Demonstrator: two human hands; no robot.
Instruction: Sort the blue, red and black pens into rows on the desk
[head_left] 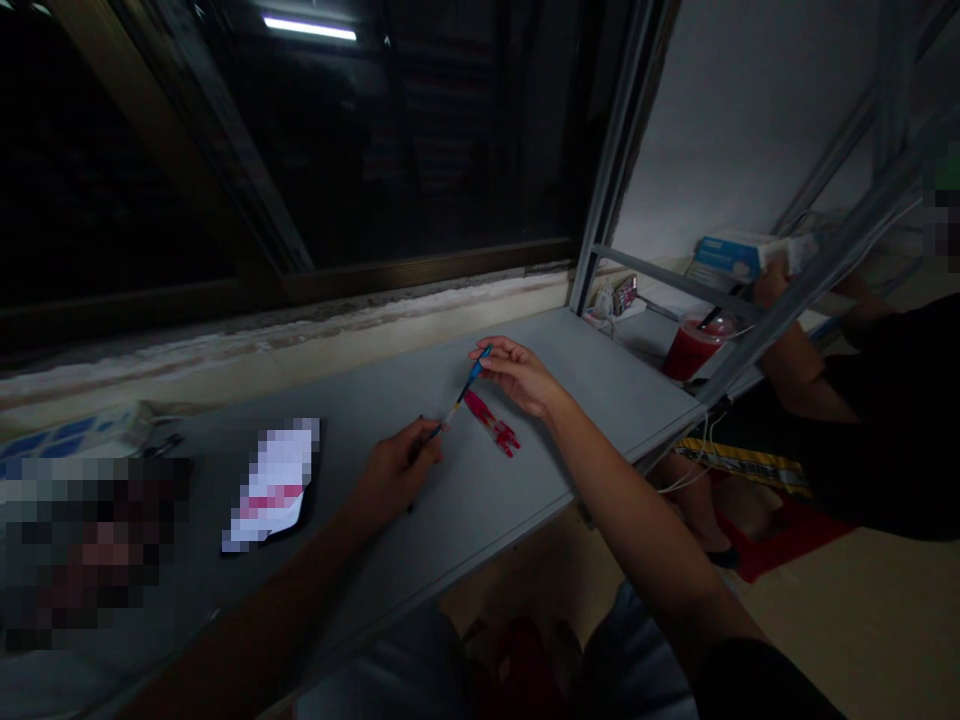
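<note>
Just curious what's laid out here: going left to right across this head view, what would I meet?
Blue-and-white box, flat dark device, left hand, thin pen, right hand, red drink cup.

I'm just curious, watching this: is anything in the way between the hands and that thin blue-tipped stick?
Nothing visible. The left hand pinches the stick at its lower end, and the right hand pinches its blue tip. A red piece lies on the table beside it.

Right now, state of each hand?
Left hand: closed on the lower end of a thin pen.
Right hand: pinching the same pen's blue upper end.
</note>
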